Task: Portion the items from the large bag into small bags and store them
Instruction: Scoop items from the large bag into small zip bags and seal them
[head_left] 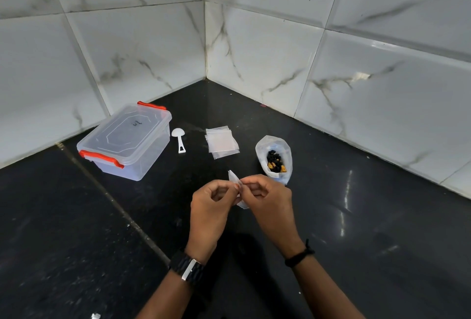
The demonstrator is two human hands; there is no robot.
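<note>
Barely begun: at frame centre the left hand and right hand pinch one small bag, apparently empty, while the large bag right of centre holds its pieces and the box at left stays lidded.

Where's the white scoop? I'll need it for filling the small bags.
In the head view the white scoop lies on the black counter, between the clear lidded box and the stack of small bags.
</note>
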